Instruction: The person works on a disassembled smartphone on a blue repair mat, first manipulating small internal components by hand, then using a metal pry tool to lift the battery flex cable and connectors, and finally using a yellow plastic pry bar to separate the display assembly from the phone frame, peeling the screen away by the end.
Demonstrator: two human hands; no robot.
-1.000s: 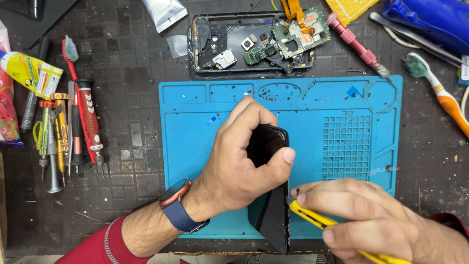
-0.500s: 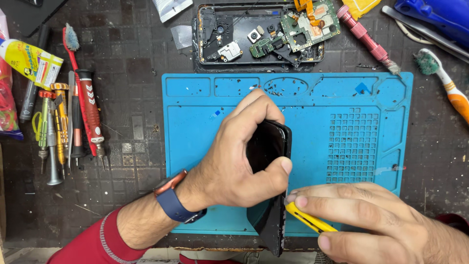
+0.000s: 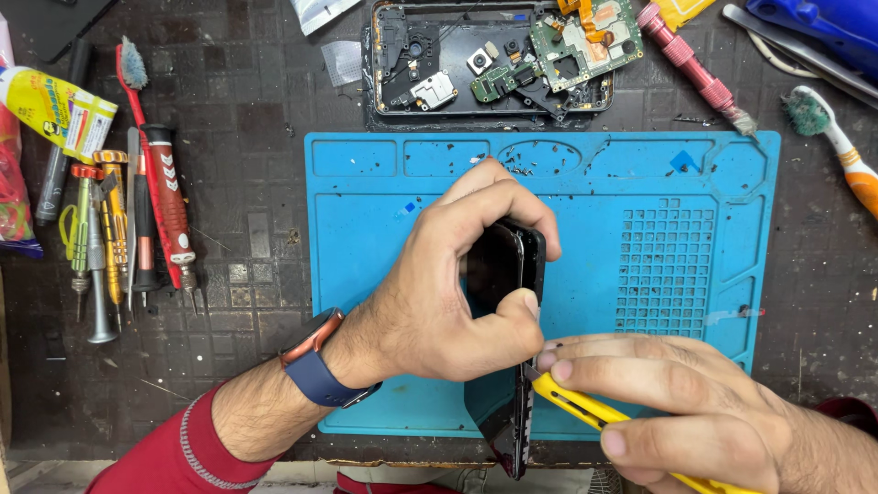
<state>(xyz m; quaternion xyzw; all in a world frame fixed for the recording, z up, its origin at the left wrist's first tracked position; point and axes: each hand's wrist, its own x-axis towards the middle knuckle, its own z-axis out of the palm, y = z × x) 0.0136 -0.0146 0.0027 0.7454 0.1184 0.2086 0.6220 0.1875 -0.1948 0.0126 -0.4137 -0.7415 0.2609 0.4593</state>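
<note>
Over blue mat, left hand fingers clamped on black phone, right hand fingers gripping yellow cutter, yellow tube far left.

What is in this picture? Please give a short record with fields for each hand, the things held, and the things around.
left hand: left hand grips a black phone screen panel, held on its edge over the mat
right hand: right hand holds a yellow utility knife, its tip at the panel's edge
surface: blue work mat on a dark bench
behind the mat: opened phone body with loose circuit boards
left side: row of screwdrivers
right side: toothbrush
</note>
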